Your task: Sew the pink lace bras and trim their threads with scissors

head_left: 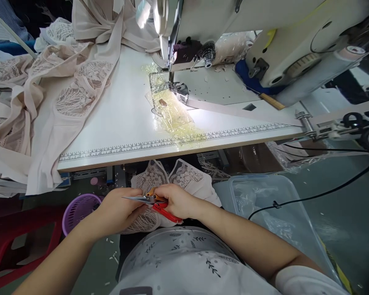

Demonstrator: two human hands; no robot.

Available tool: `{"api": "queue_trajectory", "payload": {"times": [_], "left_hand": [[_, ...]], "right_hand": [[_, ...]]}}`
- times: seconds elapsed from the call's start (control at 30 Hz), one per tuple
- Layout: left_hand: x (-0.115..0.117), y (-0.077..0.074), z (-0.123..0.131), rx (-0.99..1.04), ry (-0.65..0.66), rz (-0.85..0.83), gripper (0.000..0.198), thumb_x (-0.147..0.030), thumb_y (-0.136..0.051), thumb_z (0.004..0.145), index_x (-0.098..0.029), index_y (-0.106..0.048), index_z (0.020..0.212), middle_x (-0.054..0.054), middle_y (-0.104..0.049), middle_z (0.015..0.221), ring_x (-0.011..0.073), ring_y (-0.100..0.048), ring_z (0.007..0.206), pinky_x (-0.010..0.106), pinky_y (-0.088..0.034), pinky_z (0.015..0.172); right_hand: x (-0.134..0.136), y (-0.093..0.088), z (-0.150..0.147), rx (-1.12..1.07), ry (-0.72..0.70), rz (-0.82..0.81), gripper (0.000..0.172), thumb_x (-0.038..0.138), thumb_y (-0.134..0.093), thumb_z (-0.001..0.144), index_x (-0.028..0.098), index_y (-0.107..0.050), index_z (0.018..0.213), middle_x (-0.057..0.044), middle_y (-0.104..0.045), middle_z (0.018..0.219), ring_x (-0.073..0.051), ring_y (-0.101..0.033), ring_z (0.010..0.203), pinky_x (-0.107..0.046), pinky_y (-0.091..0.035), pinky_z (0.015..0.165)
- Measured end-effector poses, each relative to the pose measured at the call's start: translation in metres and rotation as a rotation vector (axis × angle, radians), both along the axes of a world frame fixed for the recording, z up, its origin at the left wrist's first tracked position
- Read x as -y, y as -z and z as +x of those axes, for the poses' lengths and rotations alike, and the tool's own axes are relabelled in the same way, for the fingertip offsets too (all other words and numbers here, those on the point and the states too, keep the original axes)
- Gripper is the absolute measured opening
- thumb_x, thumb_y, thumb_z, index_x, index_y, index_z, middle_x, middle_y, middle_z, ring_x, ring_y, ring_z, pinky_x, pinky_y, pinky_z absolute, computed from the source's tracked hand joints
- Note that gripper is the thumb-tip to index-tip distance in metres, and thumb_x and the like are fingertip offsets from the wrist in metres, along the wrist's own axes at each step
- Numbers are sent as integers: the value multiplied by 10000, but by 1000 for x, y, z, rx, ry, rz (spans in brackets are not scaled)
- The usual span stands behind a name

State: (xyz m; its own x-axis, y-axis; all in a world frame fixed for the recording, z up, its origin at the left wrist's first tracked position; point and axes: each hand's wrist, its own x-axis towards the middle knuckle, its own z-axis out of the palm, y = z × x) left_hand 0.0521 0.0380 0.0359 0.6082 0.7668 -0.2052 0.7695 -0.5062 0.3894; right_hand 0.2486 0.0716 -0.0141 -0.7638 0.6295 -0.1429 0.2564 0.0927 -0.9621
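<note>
The lace garment (190, 176) lay in the person's lap, below the front edge of the counter (126, 119). Over it, the right hand (176, 200) had its grip closed around the orange-handled scissors (138, 199), whose blades pointed left; a red tool (166, 213) showed just under that hand's fingers. The left hand (119, 211) was curled beside the blades; whether its grip pinched fabric could not be told. Left of the lap stood a purple basket (82, 203) and a red stool (6, 233); right of it, a clear plastic bin (264, 184). On the counter, a printed ruler (132, 146) ran along the front, more beige lace garments (76, 100) were heaped at the left, and a sewing machine (273, 53) stood behind a yellowish clear film (175, 114).
</note>
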Motion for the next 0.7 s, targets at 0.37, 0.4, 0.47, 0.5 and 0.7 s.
{"api": "queue_trajectory", "payload": {"times": [0.37, 0.4, 0.47, 0.5, 0.7], "left_hand": [[-5, -13, -27, -6, -1, -121, 239, -294, -427, 897, -229, -656, 872, 31, -627, 737, 179, -583, 712, 264, -402, 633], [-4, -15, -34, -2, -27, -164, 245, -300, -425, 901, -231, -660, 909, 36, -636, 773, 181, -588, 746, 265, -412, 669], [-1, -19, -45, 31, -100, -260, 260, -301, -409, 914, -224, -653, 956, 41, -633, 840, 176, -587, 796, 258, -422, 710], [2, -20, -49, 64, -149, -310, 260, -296, -402, 918, -219, -646, 965, 38, -621, 858, 168, -584, 805, 248, -425, 715], [18, -20, -57, 299, -433, -434, 149, -269, -497, 870, -186, -579, 776, -12, -527, 779, 118, -529, 703, 215, -413, 664]], "right_hand": [[2, -2, 3, -32, -41, 90, 337, 89, -608, 667, 197, -314, 542, 42, -428, 616, -99, -412, 578, -205, -352, 545], [3, -1, 3, -38, -44, 110, 347, 89, -593, 669, 202, -292, 538, 41, -423, 610, -100, -409, 573, -208, -350, 543], [4, 0, 4, -54, -47, 137, 351, 92, -570, 663, 210, -264, 539, 39, -417, 602, -105, -405, 564, -213, -344, 536], [5, 0, 4, -66, -47, 143, 344, 95, -562, 659, 212, -260, 543, 39, -413, 600, -106, -401, 560, -215, -340, 531], [10, -1, 6, -98, -67, 172, 261, 56, -478, 603, 213, -273, 568, 40, -353, 592, -108, -355, 547, -207, -285, 498]]}}
